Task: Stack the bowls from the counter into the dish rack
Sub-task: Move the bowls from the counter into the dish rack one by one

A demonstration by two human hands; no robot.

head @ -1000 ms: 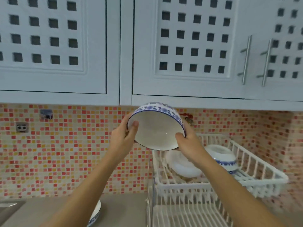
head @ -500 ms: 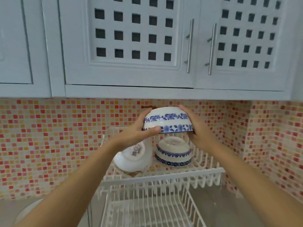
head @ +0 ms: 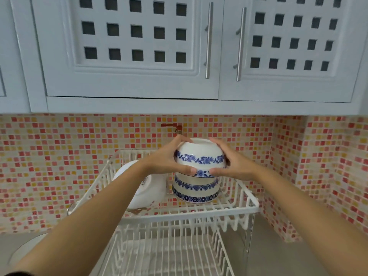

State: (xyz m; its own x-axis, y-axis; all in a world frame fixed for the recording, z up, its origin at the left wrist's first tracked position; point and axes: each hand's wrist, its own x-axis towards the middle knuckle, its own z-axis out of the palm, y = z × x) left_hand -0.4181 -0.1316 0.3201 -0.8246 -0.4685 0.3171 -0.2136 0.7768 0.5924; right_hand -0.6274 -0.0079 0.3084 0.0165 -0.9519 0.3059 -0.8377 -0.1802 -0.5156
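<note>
Both hands hold a white bowl with blue flower bands (head: 200,156), upside down, its rim resting on or just above another upturned blue-patterned bowl (head: 196,191) in the upper tier of the white wire dish rack (head: 199,213). My left hand (head: 165,159) grips its left side, my right hand (head: 232,163) its right side. A plain white bowl (head: 153,189) leans on its side to the left in the same tier, partly hidden by my left forearm. Part of a bowl on the counter (head: 25,249) shows at lower left.
The rack's lower tier (head: 165,253) sits below, nearer to me. White wall cabinets with bar handles (head: 208,40) hang close above. A red tap (head: 172,127) sticks out of the mosaic tile wall behind the bowls. Grey counter (head: 278,251) lies right of the rack.
The bowl was turned from tilted to upside down, carried right and lowered onto the upturned bowl in the rack. The view shifted closer to the rack.
</note>
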